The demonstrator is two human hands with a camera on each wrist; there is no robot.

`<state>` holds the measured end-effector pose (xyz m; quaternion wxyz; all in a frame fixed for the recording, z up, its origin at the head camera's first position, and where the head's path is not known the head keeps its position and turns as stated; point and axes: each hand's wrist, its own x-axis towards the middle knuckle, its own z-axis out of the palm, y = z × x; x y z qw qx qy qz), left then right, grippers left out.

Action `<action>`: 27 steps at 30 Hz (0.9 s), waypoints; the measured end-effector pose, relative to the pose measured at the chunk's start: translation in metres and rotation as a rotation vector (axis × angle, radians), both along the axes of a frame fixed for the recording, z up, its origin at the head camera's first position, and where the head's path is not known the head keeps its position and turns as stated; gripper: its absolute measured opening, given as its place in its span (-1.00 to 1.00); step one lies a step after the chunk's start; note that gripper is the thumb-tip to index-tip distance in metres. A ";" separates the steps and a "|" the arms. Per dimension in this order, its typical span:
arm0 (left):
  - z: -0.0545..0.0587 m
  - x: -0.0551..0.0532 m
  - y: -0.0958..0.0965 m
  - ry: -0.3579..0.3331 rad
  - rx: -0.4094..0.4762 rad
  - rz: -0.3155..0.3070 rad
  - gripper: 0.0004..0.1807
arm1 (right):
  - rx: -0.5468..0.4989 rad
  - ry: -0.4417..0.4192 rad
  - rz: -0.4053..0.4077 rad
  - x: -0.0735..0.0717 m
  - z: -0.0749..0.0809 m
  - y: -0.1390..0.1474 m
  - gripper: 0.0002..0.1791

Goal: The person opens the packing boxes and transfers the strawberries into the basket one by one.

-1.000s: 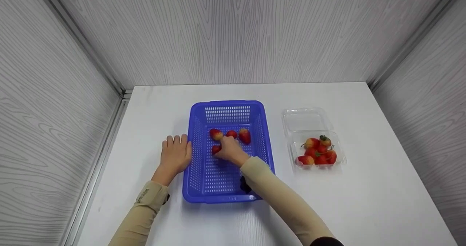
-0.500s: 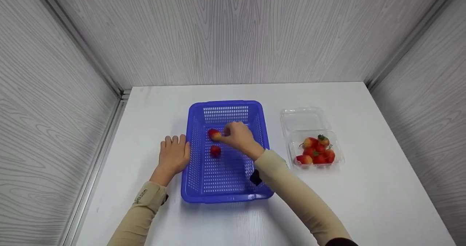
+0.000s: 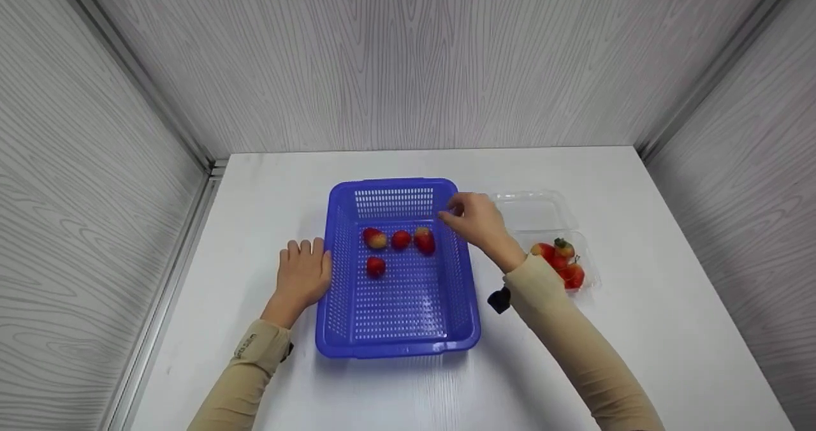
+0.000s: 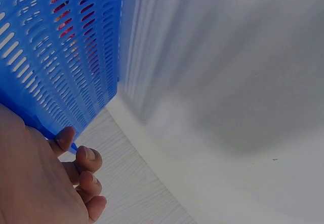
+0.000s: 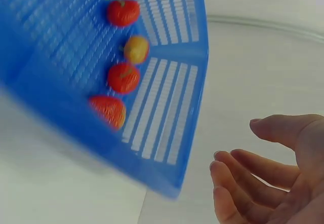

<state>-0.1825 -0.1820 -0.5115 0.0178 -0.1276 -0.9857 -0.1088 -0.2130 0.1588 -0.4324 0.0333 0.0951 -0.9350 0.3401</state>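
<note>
My left hand (image 3: 302, 274) rests along the left rim of the blue plastic basket (image 3: 396, 350), its fingers reaching forward. In the left wrist view, the bent fingers (image 4: 90, 155) lie at the rim. My right hand (image 3: 478, 221) is at the basket's far right side; the right wrist view shows its thumb apart from the fingers and nothing held. Inside the basket, a red-and-yellow fruit (image 3: 375, 238), a round red fruit (image 3: 401, 240) and a longer red fruit (image 3: 424, 240) form a row. Another round red fruit (image 3: 376, 266) lies nearer.
To the right, a clear plastic clamshell box (image 3: 534, 214) lies with its lid folded back, holding several red fruits (image 3: 561, 262), partly hidden by the right sleeve (image 3: 561, 310). Wood-grained panels (image 3: 408, 61) stand behind and at both sides of the white table (image 3: 663, 329).
My right hand has moved from the fruits in the basket up and right to its far right rim. The longer fruit lies in the basket, out of the hand. My left hand stays put.
</note>
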 end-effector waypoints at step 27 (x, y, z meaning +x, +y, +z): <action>-0.001 0.002 0.000 0.022 0.017 -0.012 -0.66 | 0.234 -0.161 -0.255 0.034 -0.066 0.151 -0.72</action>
